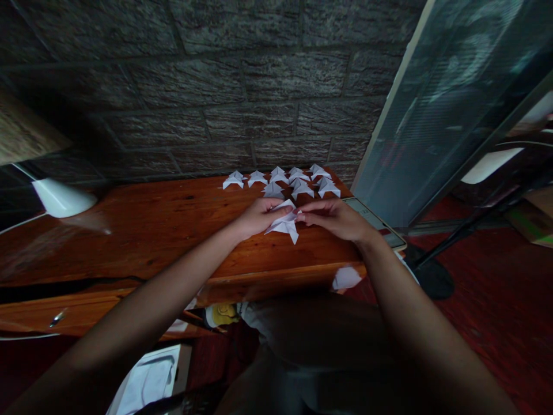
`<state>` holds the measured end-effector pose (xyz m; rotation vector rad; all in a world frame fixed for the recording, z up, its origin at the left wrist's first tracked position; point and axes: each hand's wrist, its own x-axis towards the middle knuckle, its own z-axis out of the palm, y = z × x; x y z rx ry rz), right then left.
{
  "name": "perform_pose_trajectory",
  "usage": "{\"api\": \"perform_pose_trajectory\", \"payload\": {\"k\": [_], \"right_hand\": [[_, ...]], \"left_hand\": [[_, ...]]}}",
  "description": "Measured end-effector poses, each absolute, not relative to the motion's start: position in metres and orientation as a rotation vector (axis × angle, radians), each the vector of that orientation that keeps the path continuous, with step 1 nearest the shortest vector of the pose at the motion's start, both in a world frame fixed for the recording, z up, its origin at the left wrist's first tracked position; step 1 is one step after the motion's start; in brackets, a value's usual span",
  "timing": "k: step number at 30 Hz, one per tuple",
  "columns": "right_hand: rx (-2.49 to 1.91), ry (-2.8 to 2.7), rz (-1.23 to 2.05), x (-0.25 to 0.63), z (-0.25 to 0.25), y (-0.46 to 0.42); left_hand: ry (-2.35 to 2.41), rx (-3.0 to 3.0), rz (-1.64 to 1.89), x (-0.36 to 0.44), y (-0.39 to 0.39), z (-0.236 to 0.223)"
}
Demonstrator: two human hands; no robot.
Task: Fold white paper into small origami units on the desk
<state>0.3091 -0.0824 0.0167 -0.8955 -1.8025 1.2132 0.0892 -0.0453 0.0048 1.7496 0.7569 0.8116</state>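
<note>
Between my hands is a folded white paper figure (283,226), held just above the wooden desk (164,230). My left hand (259,218) grips its left side, thumb lying over the paper. At the right edge, my right hand (330,218) pinches a small part of it between thumb and fingertips. Pointed flaps of the paper stick out below, toward me. Beyond my hands, several finished-looking folded paper figures (279,174) of similar shape stand in two rows near the wall.
A tablet-like device (375,222) lies at the desk's right end. On the left stands a lamp with a white base (63,196). A dark brick wall (194,86) closes off the back. Below the desk's front edge is an open white box (149,374).
</note>
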Motion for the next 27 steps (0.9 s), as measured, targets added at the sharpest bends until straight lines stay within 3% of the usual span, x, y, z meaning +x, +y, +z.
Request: {"api": "perform_pose_trajectory", "payload": {"k": [22,27], "right_hand": [[-1.071,-1.600,0.554,0.275,0.005,-0.083],[-1.049,-1.554,0.521,0.272,0.004,-0.085]], "left_hand": [[0.725,1.421,0.814,0.090,-0.045,0.002],[0.678,1.606,0.826,0.090,-0.046,0.004]]}}
